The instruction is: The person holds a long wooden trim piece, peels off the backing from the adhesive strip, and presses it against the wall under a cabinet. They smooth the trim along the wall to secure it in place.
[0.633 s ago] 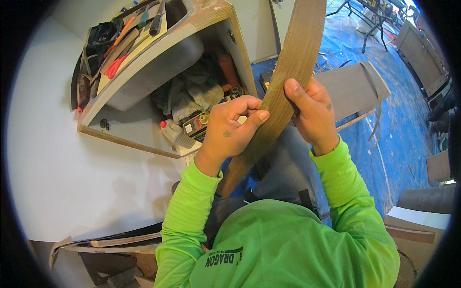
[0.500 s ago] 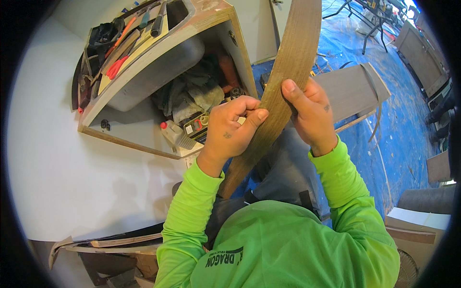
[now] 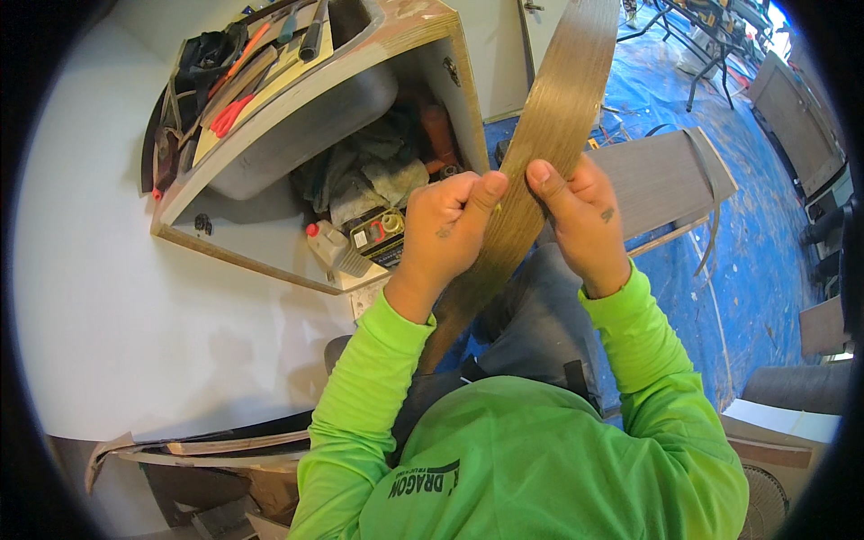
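Note:
A long, brown wood-grain strip (image 3: 526,193) runs diagonally in front of me, from the top of the view down toward my lap. My right hand (image 3: 583,220) grips its right edge, thumb lying on the face and fingers behind. At the left edge, my left hand (image 3: 448,229) is closed, its thumb tip against the curled index finger and touching the strip's edge. Whether a small piece is pinched there is hidden. The strip's lower end passes behind my left wrist.
An open cabinet (image 3: 310,279) with a sink stands ahead on the left, tools including red-handled scissors (image 3: 231,115) on top. Inside are a bottle (image 3: 331,245) and rags. A brown panel (image 3: 652,180) lies on the right over blue floor sheeting (image 3: 765,270). A folding-leg stand (image 3: 711,58) is farther back.
My left hand has moved up along the strip's left edge and its fingers have curled tighter. My right hand keeps its grip. The view has shifted slightly.

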`<action>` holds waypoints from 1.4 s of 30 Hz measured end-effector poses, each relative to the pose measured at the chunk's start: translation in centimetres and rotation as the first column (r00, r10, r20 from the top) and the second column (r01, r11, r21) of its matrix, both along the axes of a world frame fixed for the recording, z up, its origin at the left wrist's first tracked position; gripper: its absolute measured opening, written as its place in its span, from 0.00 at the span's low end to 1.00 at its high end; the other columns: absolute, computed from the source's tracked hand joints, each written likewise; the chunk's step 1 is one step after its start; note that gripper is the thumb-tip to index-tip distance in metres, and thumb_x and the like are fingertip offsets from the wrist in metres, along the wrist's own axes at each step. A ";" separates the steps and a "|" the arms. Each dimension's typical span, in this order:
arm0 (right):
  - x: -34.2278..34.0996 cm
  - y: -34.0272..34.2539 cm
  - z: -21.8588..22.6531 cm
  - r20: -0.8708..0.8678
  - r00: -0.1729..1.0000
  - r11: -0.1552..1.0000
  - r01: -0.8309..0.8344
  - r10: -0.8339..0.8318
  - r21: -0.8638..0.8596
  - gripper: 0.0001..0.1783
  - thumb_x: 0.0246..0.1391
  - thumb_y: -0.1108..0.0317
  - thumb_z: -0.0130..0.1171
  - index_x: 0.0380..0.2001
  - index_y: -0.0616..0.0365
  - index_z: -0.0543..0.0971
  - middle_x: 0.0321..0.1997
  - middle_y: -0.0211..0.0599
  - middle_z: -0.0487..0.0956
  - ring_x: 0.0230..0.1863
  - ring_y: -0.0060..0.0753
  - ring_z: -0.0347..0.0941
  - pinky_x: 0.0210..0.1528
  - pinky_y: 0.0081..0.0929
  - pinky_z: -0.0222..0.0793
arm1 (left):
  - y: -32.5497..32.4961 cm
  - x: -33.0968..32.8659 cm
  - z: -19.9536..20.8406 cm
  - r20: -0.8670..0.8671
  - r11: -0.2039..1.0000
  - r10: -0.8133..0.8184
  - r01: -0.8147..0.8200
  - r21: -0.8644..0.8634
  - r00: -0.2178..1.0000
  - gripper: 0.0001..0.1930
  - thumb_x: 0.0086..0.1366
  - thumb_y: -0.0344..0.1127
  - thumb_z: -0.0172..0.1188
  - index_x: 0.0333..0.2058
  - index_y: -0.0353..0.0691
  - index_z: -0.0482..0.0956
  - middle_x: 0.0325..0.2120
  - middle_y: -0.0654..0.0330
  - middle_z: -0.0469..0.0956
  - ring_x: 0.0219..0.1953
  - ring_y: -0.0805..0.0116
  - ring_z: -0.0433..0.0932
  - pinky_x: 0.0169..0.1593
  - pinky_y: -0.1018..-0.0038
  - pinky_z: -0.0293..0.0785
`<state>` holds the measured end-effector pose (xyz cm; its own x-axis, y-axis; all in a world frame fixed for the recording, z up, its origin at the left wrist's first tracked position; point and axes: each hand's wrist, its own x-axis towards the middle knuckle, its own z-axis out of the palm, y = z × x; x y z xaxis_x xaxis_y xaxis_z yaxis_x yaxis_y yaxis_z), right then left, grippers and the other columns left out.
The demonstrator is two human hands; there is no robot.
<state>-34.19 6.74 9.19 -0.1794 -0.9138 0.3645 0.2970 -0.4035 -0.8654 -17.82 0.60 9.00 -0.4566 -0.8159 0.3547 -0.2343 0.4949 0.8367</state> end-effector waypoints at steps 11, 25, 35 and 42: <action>-0.9 -0.8 0.1 0.078 0.995 0.997 -0.064 0.061 0.032 0.15 0.66 0.64 0.53 0.50 0.63 0.74 0.44 0.31 0.79 0.44 0.21 0.73 0.49 0.23 0.69 | -0.2 1.9 1.6 -0.062 0.970 -0.236 0.239 0.040 0.970 0.11 0.58 0.34 0.69 0.35 0.35 0.79 0.27 0.68 0.76 0.30 0.79 0.71 0.39 0.79 0.69; 0.2 -0.7 -0.2 -0.006 0.999 0.997 -0.051 0.052 0.052 0.14 0.67 0.65 0.52 0.50 0.62 0.74 0.44 0.30 0.78 0.45 0.18 0.72 0.48 0.22 0.69 | -0.8 -0.5 1.5 0.053 0.971 0.072 -0.058 -0.231 0.996 0.25 0.64 0.46 0.65 0.16 0.36 0.68 0.13 0.64 0.64 0.19 0.78 0.58 0.22 0.72 0.53; -0.2 -0.5 1.6 0.069 0.991 0.994 -0.112 0.111 0.003 0.15 0.67 0.64 0.51 0.50 0.62 0.73 0.44 0.31 0.79 0.44 0.21 0.74 0.49 0.23 0.71 | -0.9 1.6 3.3 0.008 0.964 -0.263 0.263 -0.037 0.965 0.15 0.57 0.32 0.69 0.42 0.34 0.78 0.31 0.66 0.79 0.35 0.79 0.74 0.41 0.78 0.70; 1.3 -0.3 2.1 0.021 0.989 0.989 -0.146 0.146 0.008 0.15 0.67 0.65 0.52 0.51 0.63 0.73 0.45 0.30 0.79 0.46 0.19 0.72 0.50 0.22 0.69 | 0.5 1.8 4.4 -0.062 0.992 -0.099 0.094 -0.085 0.993 0.14 0.63 0.40 0.66 0.25 0.36 0.78 0.18 0.69 0.71 0.23 0.82 0.65 0.26 0.79 0.62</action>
<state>-32.90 6.42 11.27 -0.0507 -0.9341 0.3533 0.3696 -0.3462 -0.8623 -16.02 1.11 13.41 -0.5050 -0.7363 0.4505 -0.1277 0.5799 0.8046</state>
